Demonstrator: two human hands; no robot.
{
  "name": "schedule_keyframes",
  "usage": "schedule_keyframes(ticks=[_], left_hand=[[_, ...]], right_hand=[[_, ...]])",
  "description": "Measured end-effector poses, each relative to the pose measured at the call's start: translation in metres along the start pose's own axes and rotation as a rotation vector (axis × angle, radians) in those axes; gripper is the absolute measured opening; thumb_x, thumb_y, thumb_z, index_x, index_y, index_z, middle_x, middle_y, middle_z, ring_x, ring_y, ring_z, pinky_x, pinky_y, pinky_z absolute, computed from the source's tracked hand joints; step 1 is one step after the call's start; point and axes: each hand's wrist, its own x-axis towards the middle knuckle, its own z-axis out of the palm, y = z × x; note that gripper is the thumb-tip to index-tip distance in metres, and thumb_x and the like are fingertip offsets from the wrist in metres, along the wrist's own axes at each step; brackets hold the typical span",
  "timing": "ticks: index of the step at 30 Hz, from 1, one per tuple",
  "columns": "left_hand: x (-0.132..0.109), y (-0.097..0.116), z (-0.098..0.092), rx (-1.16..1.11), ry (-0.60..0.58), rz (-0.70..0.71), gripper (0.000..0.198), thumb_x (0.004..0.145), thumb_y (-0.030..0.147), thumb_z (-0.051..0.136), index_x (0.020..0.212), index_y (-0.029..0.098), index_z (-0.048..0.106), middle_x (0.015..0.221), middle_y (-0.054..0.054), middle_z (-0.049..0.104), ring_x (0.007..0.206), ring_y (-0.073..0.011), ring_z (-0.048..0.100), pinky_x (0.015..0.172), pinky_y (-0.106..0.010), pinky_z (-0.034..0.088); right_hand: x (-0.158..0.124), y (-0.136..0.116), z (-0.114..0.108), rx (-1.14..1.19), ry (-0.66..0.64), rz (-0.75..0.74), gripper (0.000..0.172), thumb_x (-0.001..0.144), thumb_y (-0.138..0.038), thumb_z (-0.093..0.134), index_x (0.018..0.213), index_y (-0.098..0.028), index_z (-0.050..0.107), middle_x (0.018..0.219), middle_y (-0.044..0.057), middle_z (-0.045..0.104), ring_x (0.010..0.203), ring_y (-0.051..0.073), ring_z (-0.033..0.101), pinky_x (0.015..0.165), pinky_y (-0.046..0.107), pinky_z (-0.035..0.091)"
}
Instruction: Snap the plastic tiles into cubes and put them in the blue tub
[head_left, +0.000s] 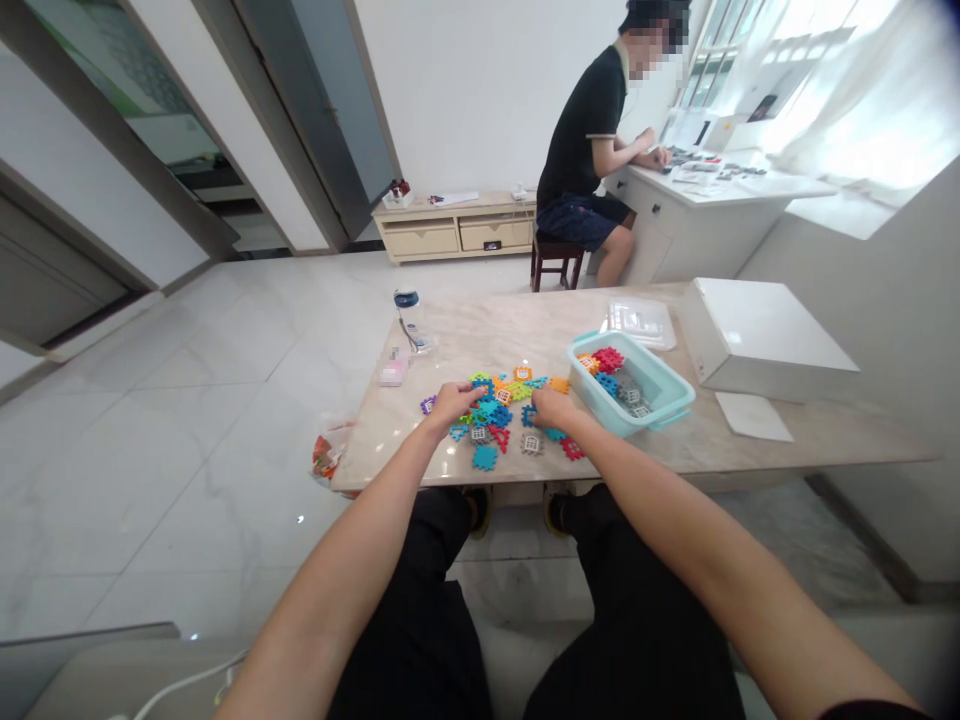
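Colourful interlocking plastic building pieces lie in a loose pile on the marble-patterned table (405, 450). Over the pile's left side, my left hand (454, 402) pinches a blue building piece (484, 389) between thumb and fingers. My right hand (553, 409) is at the pile's right side, closed on another blue building piece (529, 416). The two held pieces are apart. Around them lie a teal square piece (484, 458), a grey window piece (532, 443), a red triangular piece (499, 437) and an orange window piece (523, 373).
To the right stands a light-blue bin (652, 425) with more pieces inside. Behind it lies a clear lid (642, 322); a white box (772, 335) and white sheet (753, 416) are farther right. A bottle (409, 322) stands back left. Another person (585, 130) sits at a white desk.
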Motion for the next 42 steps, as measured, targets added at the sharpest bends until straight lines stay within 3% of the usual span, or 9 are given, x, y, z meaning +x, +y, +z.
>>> schedule_keyframes(ticks=[5,9,14,18,23,28,32,37,42], left_hand=[[-0.002,0.003,0.005,0.019,-0.019,0.012,0.049,0.067,0.057,0.091,0.089,0.014,0.08,0.079,-0.007,0.075,0.071,-0.0173,0.066,0.065,-0.027,0.044],[-0.003,0.005,0.005,-0.005,-0.018,0.028,0.049,0.067,0.056,0.092,0.088,0.014,0.079,0.079,-0.006,0.075,0.068,-0.0159,0.063,0.065,-0.027,0.044],[-0.001,0.008,0.009,-0.054,-0.034,0.017,0.05,0.069,0.057,0.094,0.089,0.014,0.08,0.078,-0.005,0.075,0.068,-0.0161,0.063,0.068,-0.029,0.048],[0.0,0.013,0.018,-0.148,-0.081,0.032,0.052,0.071,0.057,0.094,0.093,0.013,0.08,0.082,-0.006,0.076,0.072,-0.0152,0.064,0.071,-0.028,0.049],[0.001,0.016,0.027,-0.209,-0.122,0.061,0.053,0.071,0.058,0.095,0.095,0.013,0.081,0.088,-0.008,0.078,0.074,-0.0146,0.065,0.071,-0.028,0.049],[-0.001,0.014,0.027,-0.161,-0.12,0.026,0.051,0.071,0.058,0.095,0.092,0.014,0.082,0.084,-0.008,0.078,0.075,-0.0173,0.068,0.075,-0.03,0.052],[-0.004,0.014,0.02,-0.101,-0.146,0.039,0.044,0.071,0.053,0.094,0.087,0.014,0.082,0.085,-0.009,0.079,0.074,-0.0187,0.069,0.071,-0.03,0.052],[-0.006,0.013,0.021,-0.036,-0.198,0.053,0.041,0.07,0.054,0.092,0.076,0.016,0.079,0.074,-0.009,0.077,0.071,-0.0216,0.068,0.065,-0.03,0.048],[-0.007,0.015,0.021,0.01,-0.281,0.089,0.047,0.068,0.06,0.092,0.078,0.016,0.081,0.075,-0.006,0.076,0.071,-0.0201,0.066,0.065,-0.029,0.046]], right_hand=[[0.004,0.006,-0.004,0.11,0.032,-0.015,0.018,0.091,-0.025,0.079,0.105,-0.014,0.079,0.114,0.017,0.079,0.107,0.028,0.077,0.092,0.032,0.06],[0.004,0.006,-0.012,0.259,0.101,-0.017,0.021,0.098,-0.033,0.073,0.106,-0.014,0.08,0.106,0.012,0.08,0.097,0.021,0.076,0.084,0.025,0.058],[0.001,-0.005,-0.017,1.138,0.159,0.0,0.036,0.098,-0.044,0.074,0.113,-0.012,0.077,0.108,0.011,0.078,0.086,0.014,0.07,0.071,0.02,0.057],[0.0,-0.013,-0.015,1.374,0.187,-0.016,0.04,0.089,-0.042,0.083,0.115,-0.013,0.074,0.106,0.009,0.077,0.081,0.011,0.067,0.068,0.018,0.056],[-0.001,-0.018,-0.013,1.239,0.184,-0.032,0.036,0.093,-0.036,0.077,0.119,-0.011,0.072,0.096,0.007,0.076,0.076,0.011,0.066,0.065,0.019,0.053],[-0.002,-0.018,-0.012,0.753,0.281,-0.162,0.032,0.101,-0.04,0.065,0.11,-0.013,0.079,0.083,0.005,0.076,0.074,0.016,0.067,0.07,0.024,0.051],[-0.006,-0.018,-0.015,0.465,0.281,-0.26,0.037,0.102,-0.043,0.067,0.124,-0.015,0.077,0.117,0.013,0.078,0.108,0.024,0.074,0.099,0.031,0.055],[-0.011,-0.022,-0.02,0.301,0.292,-0.452,0.082,0.088,-0.048,0.086,0.158,-0.017,0.055,0.158,0.017,0.057,0.148,0.029,0.056,0.124,0.038,0.044],[-0.014,-0.033,-0.031,0.197,0.222,-0.481,0.047,0.093,-0.039,0.08,0.133,-0.016,0.071,0.133,0.015,0.074,0.125,0.028,0.07,0.107,0.033,0.051]])
